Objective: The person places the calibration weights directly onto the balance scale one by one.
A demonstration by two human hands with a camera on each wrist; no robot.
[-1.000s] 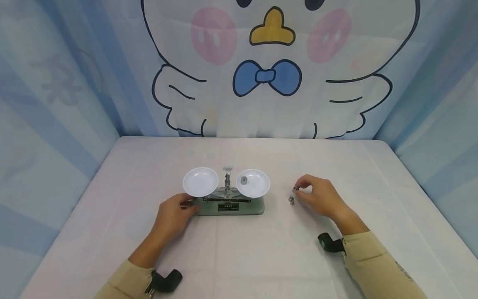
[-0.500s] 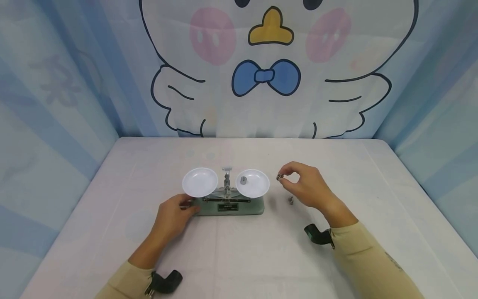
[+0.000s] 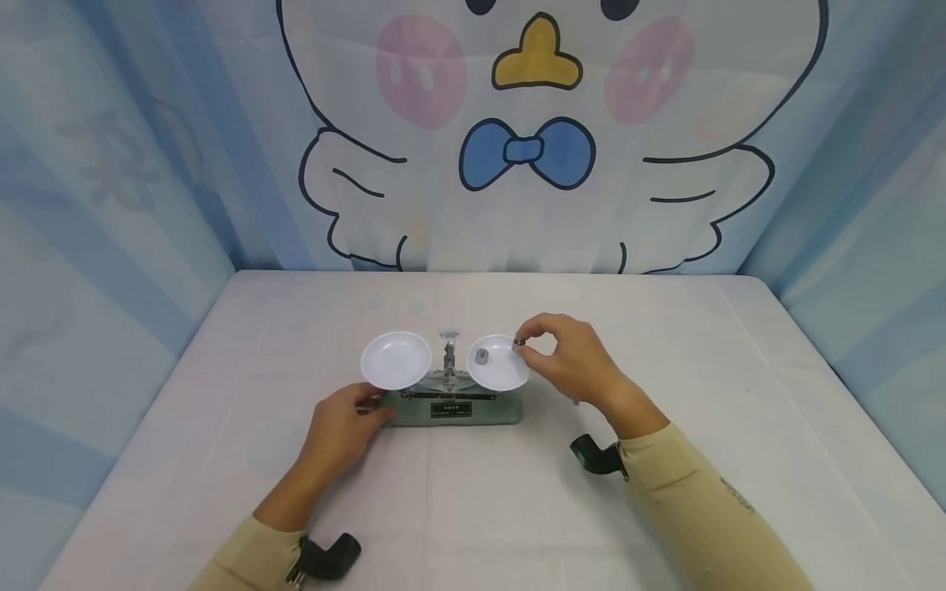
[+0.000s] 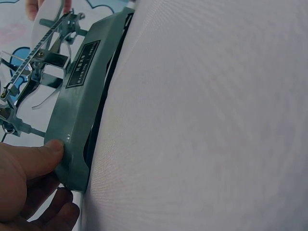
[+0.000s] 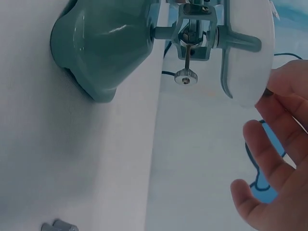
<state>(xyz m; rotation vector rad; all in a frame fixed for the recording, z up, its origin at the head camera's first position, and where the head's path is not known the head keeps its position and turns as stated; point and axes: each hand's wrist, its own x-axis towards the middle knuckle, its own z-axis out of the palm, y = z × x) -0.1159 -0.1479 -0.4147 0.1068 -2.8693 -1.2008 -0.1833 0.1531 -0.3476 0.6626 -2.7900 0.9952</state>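
Note:
A balance scale [image 3: 476, 415] with a green base stands on the table, its plate facing me. My left hand [image 3: 343, 427] grips the left end of the base, thumb [image 4: 50, 151] on the front face in the left wrist view. Over the rim of the right white pan [image 3: 495, 377], my right hand [image 3: 572, 361] pinches a small metal weight [image 3: 520, 341] between thumb and finger. In the right wrist view the pan's underside partly hides that weight [image 5: 267, 92]. Another silver weight [image 3: 482, 356] sits in this pan. The left pan [image 3: 396, 361] holds nothing.
Small metal weights [image 5: 60, 225] lie on the table right of the scale, mostly hidden by the right forearm in the head view. A white cloth [image 3: 473, 509] covers the table. Behind it hangs a printed curtain [image 3: 517, 222].
My right hand has lifted a small weight from the table and carried it left to the right pan's rim. My left hand stays on the base.

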